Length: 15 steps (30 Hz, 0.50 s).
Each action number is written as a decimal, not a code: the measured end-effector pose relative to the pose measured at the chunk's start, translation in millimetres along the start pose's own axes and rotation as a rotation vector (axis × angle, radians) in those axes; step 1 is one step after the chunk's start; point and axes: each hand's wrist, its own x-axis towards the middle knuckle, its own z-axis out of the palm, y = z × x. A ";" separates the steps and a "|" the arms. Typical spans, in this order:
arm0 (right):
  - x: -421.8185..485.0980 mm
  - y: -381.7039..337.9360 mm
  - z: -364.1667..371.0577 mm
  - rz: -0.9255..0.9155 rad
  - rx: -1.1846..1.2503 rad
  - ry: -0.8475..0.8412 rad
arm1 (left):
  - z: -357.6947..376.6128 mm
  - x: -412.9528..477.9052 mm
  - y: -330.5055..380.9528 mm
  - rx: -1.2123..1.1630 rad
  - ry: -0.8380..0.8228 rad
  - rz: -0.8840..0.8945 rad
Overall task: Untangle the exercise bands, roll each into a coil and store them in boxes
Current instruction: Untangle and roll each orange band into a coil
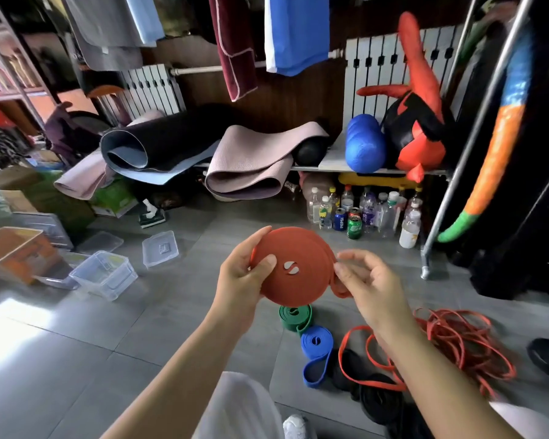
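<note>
left hand (241, 274) grips flat orange rubber band coil (293, 267) above grey tile floor (140, 327); right hand (366, 283) pinches coil's loose tail end.

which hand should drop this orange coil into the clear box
Left. The left hand grips the orange coil, and the clear box sits on its side of the floor; the right hand only pinches its loose end.
</note>
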 end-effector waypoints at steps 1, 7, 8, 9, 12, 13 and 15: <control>7.7 8.3 6.6 0.021 0.013 0.011 | -3.7 10.2 -4.8 0.013 0.011 -0.004; 45.8 87.4 48.0 0.151 -0.111 0.063 | -32.7 70.1 -74.0 0.103 0.117 -0.122; 49.0 106.3 55.2 0.201 -0.130 0.046 | -39.3 77.4 -93.0 0.113 0.135 -0.156; 50.7 126.5 62.5 0.259 -0.153 0.027 | -46.0 83.8 -113.8 0.122 0.149 -0.198; 47.6 194.2 81.2 0.418 -0.180 0.008 | -66.6 96.1 -183.0 0.160 0.173 -0.363; 44.9 217.6 86.4 0.471 -0.196 0.000 | -72.9 98.3 -207.2 0.170 0.189 -0.426; 39.0 263.7 95.2 0.586 -0.245 -0.035 | -84.6 101.9 -255.9 0.203 0.242 -0.544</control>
